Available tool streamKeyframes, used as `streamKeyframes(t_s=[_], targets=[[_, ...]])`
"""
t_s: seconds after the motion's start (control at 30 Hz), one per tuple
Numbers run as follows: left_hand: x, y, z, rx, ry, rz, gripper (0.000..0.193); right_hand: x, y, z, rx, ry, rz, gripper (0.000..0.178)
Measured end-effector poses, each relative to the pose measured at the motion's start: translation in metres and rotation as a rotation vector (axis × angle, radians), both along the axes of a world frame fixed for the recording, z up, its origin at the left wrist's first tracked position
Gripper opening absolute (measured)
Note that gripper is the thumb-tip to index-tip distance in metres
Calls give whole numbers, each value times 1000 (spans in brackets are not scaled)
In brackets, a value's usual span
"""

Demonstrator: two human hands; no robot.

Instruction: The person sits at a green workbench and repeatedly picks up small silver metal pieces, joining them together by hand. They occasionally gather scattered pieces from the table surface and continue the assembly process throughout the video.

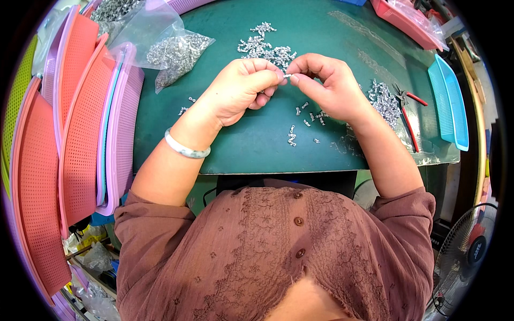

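Observation:
Over the green tabletop (225, 150) both hands meet, pinching a small silvery metal piece (287, 76) between them. My left hand (241, 88), with a pale bangle on its wrist, is closed at one end of the piece. My right hand (329, 85) grips the other end with thumb and forefinger. Just beyond the fingers spreads a pile of small metal pieces (262, 48). A second heap of metal pieces (384, 101) lies right of my right hand. Several loose metal pieces (292, 136) are scattered nearer to me.
Red-handled pliers (409, 125) lie at the right, beside a blue plastic basket (450, 101). A clear bag of metal pieces (179, 56) rests at the back left. Stacked pink and purple baskets (85, 134) line the left edge. A fan (466, 257) stands at lower right.

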State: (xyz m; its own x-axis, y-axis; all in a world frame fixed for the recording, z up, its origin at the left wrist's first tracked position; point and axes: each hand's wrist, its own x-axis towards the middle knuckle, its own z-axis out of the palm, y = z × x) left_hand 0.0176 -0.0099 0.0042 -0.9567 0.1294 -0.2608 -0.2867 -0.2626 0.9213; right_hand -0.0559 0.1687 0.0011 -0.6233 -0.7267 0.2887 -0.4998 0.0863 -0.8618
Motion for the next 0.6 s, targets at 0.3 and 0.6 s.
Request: streamKeyframes(t_s=[0.3,0.6], targets=[[0,0,0,-15,7,23,9,0,0,0,-10,-2,3,12],[0,1,-1,-35,27,22,6,-1,0,-1,-6,-14,15,12]])
